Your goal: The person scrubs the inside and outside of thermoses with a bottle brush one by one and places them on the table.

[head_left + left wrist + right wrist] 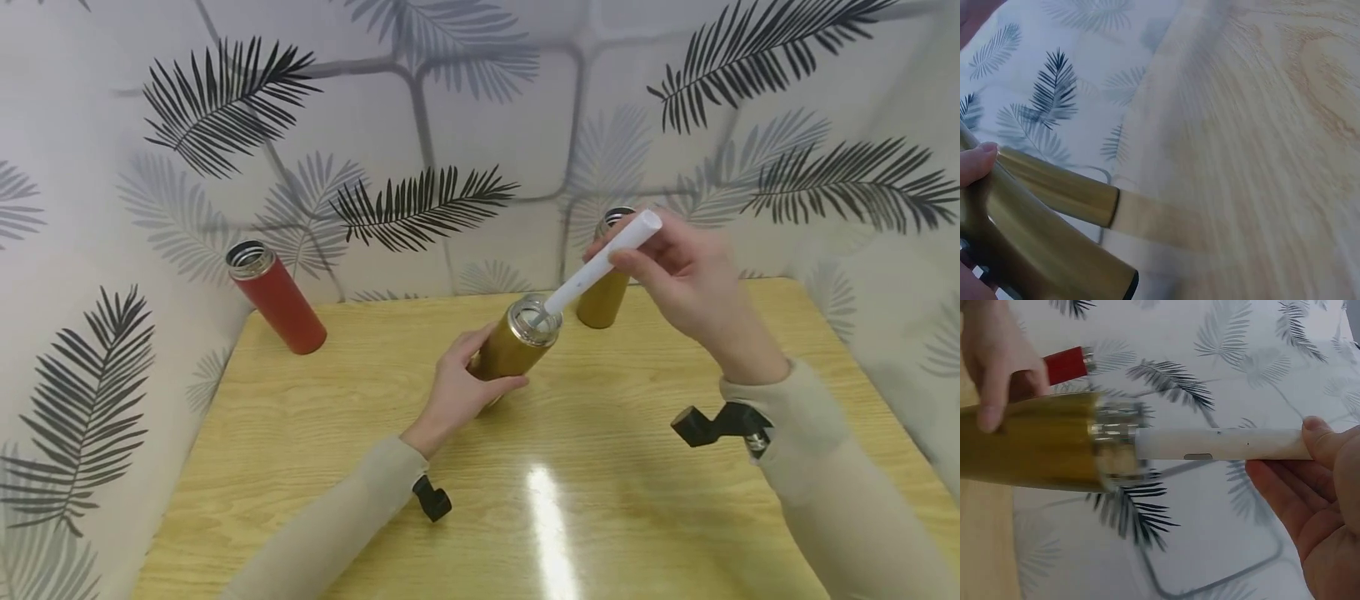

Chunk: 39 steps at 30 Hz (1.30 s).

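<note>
My left hand [459, 379] grips a gold thermos bottle [510, 350], thumb on its near side. The bottle is tilted, and its lidless steel mouth points up towards the right. A white tube [600, 264] with a small slot in its side is pinched between the thumb and fingers of my right hand [693, 287]. In the head view, a thin grey piece at the tube's lower end reaches into the bottle mouth. The right wrist view shows the tube [1229, 444] in line with the bottle [1035, 444], its end at the steel neck. The bottle's inside is hidden.
Behind my right hand a second gold bottle [600, 302] stands, partly covered by the hand. A red bottle [281, 308], also lidless, stands at the back left of the wooden table [337, 400]. Leaf-patterned cloth walls [480, 267] rise behind and at the sides.
</note>
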{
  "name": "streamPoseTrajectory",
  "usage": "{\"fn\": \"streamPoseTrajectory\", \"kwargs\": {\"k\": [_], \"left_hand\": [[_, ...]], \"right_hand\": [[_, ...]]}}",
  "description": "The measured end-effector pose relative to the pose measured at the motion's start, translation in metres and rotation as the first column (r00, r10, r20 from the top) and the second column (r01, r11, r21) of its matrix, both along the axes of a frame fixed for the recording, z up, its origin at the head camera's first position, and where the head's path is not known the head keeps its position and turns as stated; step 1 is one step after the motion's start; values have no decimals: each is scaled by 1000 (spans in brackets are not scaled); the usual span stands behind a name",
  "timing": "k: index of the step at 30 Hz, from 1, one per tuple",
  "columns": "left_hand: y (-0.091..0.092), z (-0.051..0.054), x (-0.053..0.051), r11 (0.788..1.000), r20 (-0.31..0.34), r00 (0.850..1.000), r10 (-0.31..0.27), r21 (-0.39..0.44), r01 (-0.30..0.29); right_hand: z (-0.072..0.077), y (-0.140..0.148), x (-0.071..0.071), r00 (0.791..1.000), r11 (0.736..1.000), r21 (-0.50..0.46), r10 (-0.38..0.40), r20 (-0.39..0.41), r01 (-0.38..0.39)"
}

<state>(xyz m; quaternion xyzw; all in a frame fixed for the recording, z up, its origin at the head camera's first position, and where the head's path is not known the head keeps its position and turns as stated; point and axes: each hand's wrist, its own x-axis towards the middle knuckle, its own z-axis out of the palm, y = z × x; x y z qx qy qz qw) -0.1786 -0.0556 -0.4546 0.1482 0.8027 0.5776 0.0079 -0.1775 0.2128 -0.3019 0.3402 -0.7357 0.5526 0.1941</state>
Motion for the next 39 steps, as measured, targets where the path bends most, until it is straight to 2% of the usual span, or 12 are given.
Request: {"fn": "streamPoseTrajectory", "kwargs": {"k": [4, 6, 10, 13, 16, 21, 31, 36, 39], "left_hand": [[10, 12, -3, 1000, -25, 1000, -12, -8, 12], [15, 16, -5, 1000, -32, 999, -17, -10, 17], [16, 16, -7, 1000, -44, 999, -16, -13, 15], [15, 15, -6, 1000, -63, 998, -22, -14, 22], [15, 14, -5, 999, -77, 997, -31, -13, 30], [12, 12, -5, 1000, -93, 996, -20, -14, 19], [4, 7, -7, 999, -64, 998, -12, -44, 10], [5, 8, -6, 999, -67, 998, -13, -46, 10], [7, 10, -6, 999, -64, 998, -29, -36, 27]], "right_hand": [[-8, -7, -1, 997, 999, 31, 43, -63, -41], [-10, -8, -1, 996, 998, 51, 36, -79, -32], [-17, -11, -2, 996, 987, 153, -29, -85, 42], [-27, -12, -5, 993, 979, 182, -76, -92, 91], [-32, -13, -6, 993, 980, 171, -86, -76, 98], [-32, -14, -5, 995, 987, 141, -66, -77, 77], [-19, -7, -3, 998, 998, -2, -60, -30, 60], [-26, -9, -6, 997, 997, 28, -73, -30, 74], [-35, -14, -8, 995, 994, 74, -78, -68, 83]]}}
